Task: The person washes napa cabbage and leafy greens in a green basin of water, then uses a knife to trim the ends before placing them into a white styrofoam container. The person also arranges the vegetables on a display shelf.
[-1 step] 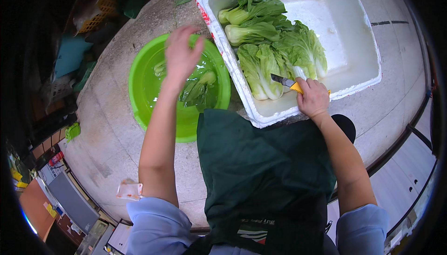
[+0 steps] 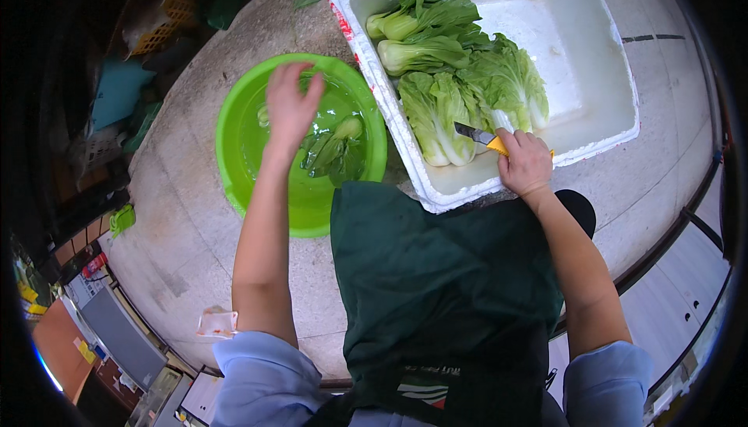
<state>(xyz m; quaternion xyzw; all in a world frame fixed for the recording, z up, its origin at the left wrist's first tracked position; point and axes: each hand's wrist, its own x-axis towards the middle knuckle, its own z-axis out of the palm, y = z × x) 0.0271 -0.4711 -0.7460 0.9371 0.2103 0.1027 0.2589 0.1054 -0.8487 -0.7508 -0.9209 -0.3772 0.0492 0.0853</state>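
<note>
My left hand (image 2: 293, 104) is over the light green basin (image 2: 231, 164), thumb apart from the fingers, with nothing visibly held. In the basin's water lies a bok choy (image 2: 341, 146), to the right of my left wrist. Another pale stem (image 2: 263, 115) shows beside the hand, mostly hidden by it. My right hand (image 2: 525, 164) grips a yellow-handled utility knife (image 2: 475, 134), its blade pointing left above the leafy cabbages (image 2: 441, 127). These lie in a white foam box (image 2: 600, 132), with several bok choy (image 2: 425, 54) farther back.
The basin and box stand side by side on a concrete floor (image 2: 179, 217). A loose leaf (image 2: 305, 2) lies behind the basin. Yellow crates (image 2: 165, 26) and other items sit in the dark far left. My dark green apron (image 2: 444, 271) hangs close to both containers.
My left hand has moved slightly nearer to me and left over the basin, and looks less blurred. My right hand and the knife stay almost in place.
</note>
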